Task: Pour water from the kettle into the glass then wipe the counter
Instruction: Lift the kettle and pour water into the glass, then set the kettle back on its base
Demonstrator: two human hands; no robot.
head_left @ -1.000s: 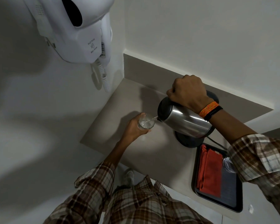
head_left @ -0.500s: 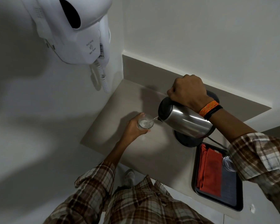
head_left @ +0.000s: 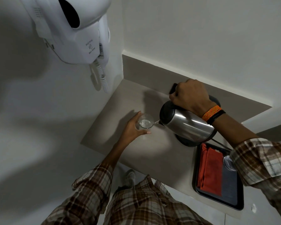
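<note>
A steel kettle (head_left: 187, 125) with a black lid is tilted to the left, its spout over a clear glass (head_left: 145, 123). My right hand (head_left: 191, 96) grips the kettle's black handle from above. A thin stream of water runs from the spout into the glass, which holds some water. My left hand (head_left: 132, 129) wraps around the glass from the left and holds it just above the beige counter (head_left: 152, 151). A folded red cloth (head_left: 209, 169) lies in a black tray (head_left: 234, 205) at the right.
The kettle's black base (head_left: 187, 142) sits on the counter under the kettle, with a cord running right. A second glass (head_left: 228, 162) stands in the tray, partly behind my right sleeve. A white wall hair dryer (head_left: 75, 30) hangs at the upper left, its coiled cord dangling near the counter's corner.
The kettle stays tilted over the glass and water keeps running in. Both hands hold nearly the same places; the water level in the glass looks a little higher.
</note>
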